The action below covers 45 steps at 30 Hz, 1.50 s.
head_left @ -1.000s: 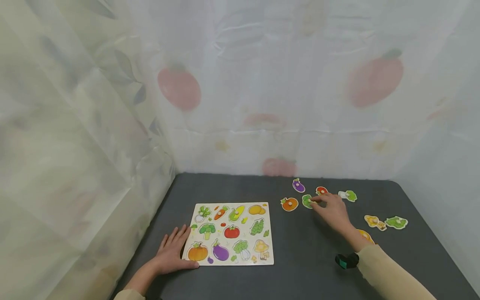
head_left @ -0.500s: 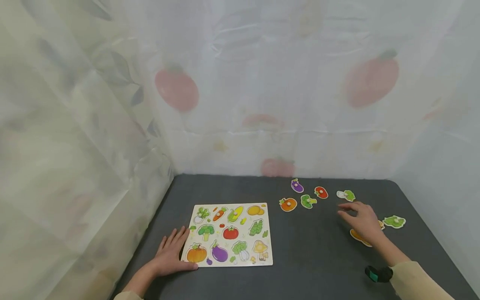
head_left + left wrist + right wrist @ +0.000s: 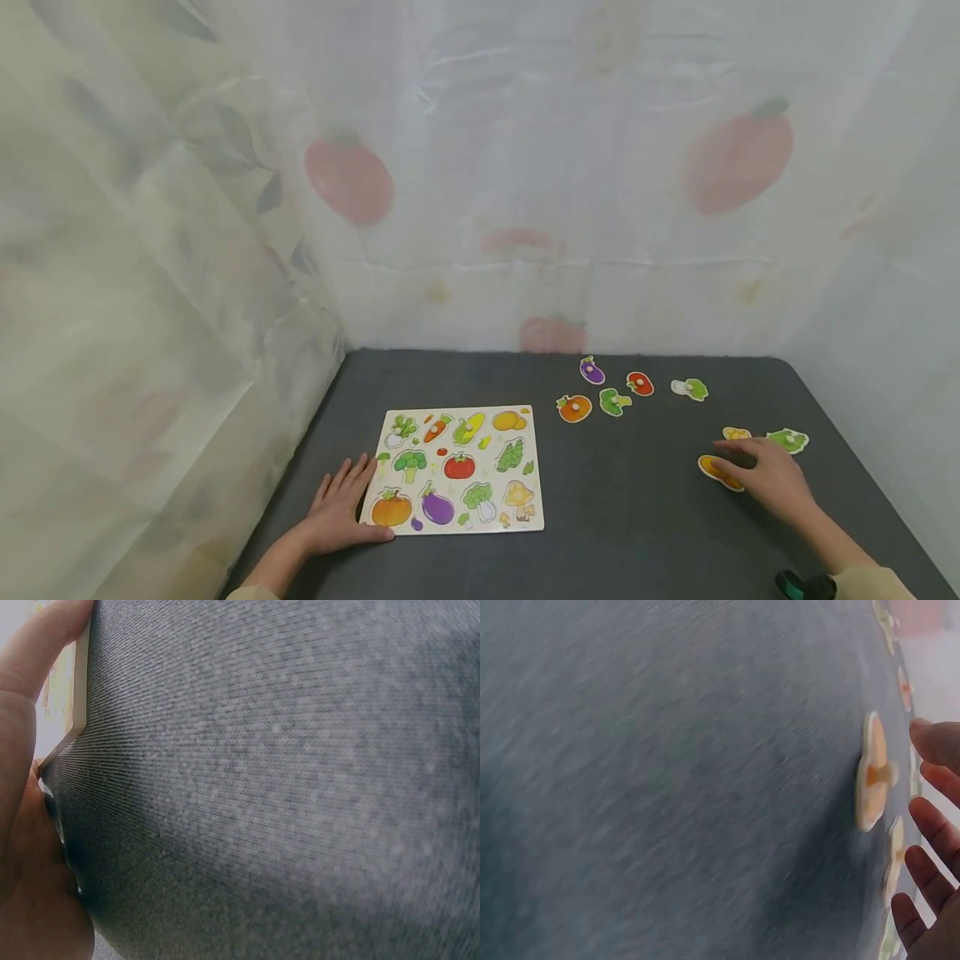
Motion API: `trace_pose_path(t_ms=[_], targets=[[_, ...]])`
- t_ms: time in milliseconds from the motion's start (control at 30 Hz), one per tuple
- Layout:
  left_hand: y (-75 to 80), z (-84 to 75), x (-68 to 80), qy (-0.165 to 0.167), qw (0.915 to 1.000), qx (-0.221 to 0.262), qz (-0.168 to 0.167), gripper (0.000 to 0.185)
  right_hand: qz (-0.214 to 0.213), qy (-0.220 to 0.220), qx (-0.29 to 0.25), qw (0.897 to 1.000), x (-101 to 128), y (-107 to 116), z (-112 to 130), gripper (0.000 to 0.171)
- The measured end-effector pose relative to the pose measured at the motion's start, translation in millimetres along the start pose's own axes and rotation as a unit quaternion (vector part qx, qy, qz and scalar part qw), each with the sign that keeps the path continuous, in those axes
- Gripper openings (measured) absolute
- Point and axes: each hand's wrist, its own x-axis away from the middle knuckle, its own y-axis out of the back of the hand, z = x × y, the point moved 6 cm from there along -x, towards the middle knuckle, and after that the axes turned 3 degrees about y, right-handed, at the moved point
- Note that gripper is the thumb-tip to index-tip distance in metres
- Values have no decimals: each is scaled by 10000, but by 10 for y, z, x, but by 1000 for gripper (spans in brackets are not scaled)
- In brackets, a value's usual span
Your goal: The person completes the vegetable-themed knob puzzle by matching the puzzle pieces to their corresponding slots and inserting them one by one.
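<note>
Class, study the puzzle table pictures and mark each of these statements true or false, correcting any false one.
1. The left hand rests flat beside the puzzle board. True.
2. The right hand lifts the purple eggplant piece. False: it reaches over the orange-yellow piece, with fingers spread in the right wrist view.
3. The loose pieces lie to the right of the board. True.
4. The pumpkin piece sits in the board. False: it lies on the grey table.

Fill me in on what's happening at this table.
A person is working on a vegetable puzzle board on a dark table. The left hand rests flat against the board's left edge. The right hand reaches, fingers relaxed, over a yellow-orange piece. Other loose pieces lie scattered to the board's right.
</note>
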Motion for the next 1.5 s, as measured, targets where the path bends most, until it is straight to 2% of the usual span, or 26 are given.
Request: trace_pose_path(t_ms=[133,400,767,1500], targets=[[-5,5,-1,4,10000,-20,-5,129,116,-92,59,9999,70,-8,-73,48],[-18,27,-9,-3,10000,-29,23,129,49,-247,298,9992,156,-31,-181,50],[1,13,-4,-6,10000,-7,-4,128,109,-605,103,9981,174,-70,-293,56],[-5,6,-5,-102,9999,-42,-114,128,-29,-677,56,9977,177,-95,-308,51]])
